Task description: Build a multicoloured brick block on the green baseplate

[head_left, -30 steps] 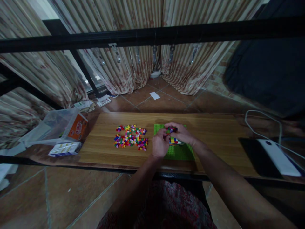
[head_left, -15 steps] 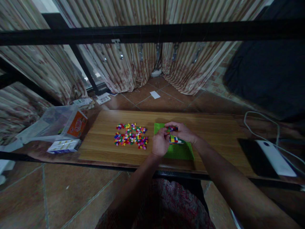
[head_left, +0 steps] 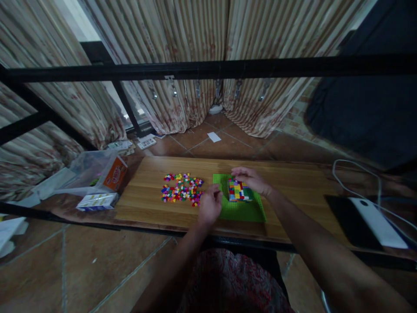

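Note:
Loose small toy bricks of many colours [head_left: 182,191] lie in a spread pile on the wooden board. Right of them is a green studded baseplate [head_left: 241,214], and on it stands a block built from coloured bricks [head_left: 239,192]. My left hand [head_left: 211,205] is over the baseplate's left edge, between pile and block, with its fingers curled in; whatever they may hold is hidden. My right hand [head_left: 252,179] reaches over the far right side of the block, fingers stretched out to the left. Whether its fingertips touch the block is hard to see.
A clear plastic bin [head_left: 87,171] with an orange label and a small white-and-blue box [head_left: 97,201] sit to the left. To the right lie a black flat object [head_left: 350,219], a white device [head_left: 378,221] and a white cable [head_left: 379,182]. A dark bar [head_left: 195,71] crosses beyond the table.
My left hand has moved left, away from the block and towards the loose bricks. My right hand has lifted off somewhat, uncovering the block's top. The view has tilted slightly up.

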`<state>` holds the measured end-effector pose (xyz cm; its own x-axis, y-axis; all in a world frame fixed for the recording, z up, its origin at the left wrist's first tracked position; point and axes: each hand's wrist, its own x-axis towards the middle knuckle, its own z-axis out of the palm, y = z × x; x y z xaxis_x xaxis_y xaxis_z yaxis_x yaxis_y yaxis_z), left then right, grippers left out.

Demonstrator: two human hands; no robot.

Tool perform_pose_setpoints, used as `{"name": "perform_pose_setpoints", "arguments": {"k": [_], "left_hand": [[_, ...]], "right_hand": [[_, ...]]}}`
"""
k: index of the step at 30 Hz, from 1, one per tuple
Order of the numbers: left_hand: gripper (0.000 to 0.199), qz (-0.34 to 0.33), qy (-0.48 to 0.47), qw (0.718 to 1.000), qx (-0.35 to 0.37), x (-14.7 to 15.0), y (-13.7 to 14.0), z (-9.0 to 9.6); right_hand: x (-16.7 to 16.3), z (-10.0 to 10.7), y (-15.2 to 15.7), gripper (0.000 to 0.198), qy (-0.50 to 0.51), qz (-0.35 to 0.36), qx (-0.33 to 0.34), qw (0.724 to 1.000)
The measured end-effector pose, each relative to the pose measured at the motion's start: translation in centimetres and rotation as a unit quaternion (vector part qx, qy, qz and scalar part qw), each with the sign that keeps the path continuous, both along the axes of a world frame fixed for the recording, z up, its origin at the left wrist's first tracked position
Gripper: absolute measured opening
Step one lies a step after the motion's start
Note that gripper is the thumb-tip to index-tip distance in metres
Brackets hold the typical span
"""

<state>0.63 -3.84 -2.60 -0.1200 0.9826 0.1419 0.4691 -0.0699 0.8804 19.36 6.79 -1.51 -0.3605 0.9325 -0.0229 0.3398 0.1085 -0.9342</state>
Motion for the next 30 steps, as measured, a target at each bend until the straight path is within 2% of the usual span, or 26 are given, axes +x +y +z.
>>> {"name": "perform_pose_setpoints", "arguments": {"k": [3, 5, 10, 14, 19, 22, 26, 30], "left_hand": [[0.021, 0.007, -0.006, 1.0, 0.009, -3.1, -2.0, -0.7], [0.018, 0.041, 0.006, 0.999, 0.013, -5.1, -3.4, -1.0], [0.017, 0.091, 0.047, 0.995, 0.007, -8.4, -5.5, -1.0], [0.018, 0.121, 0.106, 0.987, 0.006, -9.6, -4.7, -1.2], [0.019, 0.133, 0.227, 0.965, -0.016, -11.5, -1.7, -0.7], [0.024, 0.108, 0.297, 0.948, -0.047, -12.5, 0.1, -0.1], [0.027, 0.017, 0.383, 0.922, -0.058, -13.3, 1.7, 0.4], [0.031, -0.045, 0.413, 0.906, -0.078, -13.6, 2.8, 0.7]], "right_hand": [[-0.7, 0.3, 0.3, 0.02, -0.035, -0.067, 0.064, 0.995], [-1.5, 0.5, 0.3, 0.021, -0.083, -0.091, 0.114, 0.986], [-3.3, 0.4, -0.8, 0.03, -0.273, -0.086, 0.164, 0.944], [-3.8, -0.3, -1.7, 0.039, -0.383, -0.074, 0.152, 0.908], [-3.7, -0.6, -1.6, 0.041, -0.415, -0.072, 0.143, 0.895], [-3.7, -0.6, -1.5, 0.04, -0.421, -0.075, 0.137, 0.893], [-3.8, -0.4, -1.5, 0.041, -0.429, -0.076, 0.12, 0.892], [-3.9, -0.2, -1.6, 0.041, -0.427, -0.082, 0.119, 0.893]]}}
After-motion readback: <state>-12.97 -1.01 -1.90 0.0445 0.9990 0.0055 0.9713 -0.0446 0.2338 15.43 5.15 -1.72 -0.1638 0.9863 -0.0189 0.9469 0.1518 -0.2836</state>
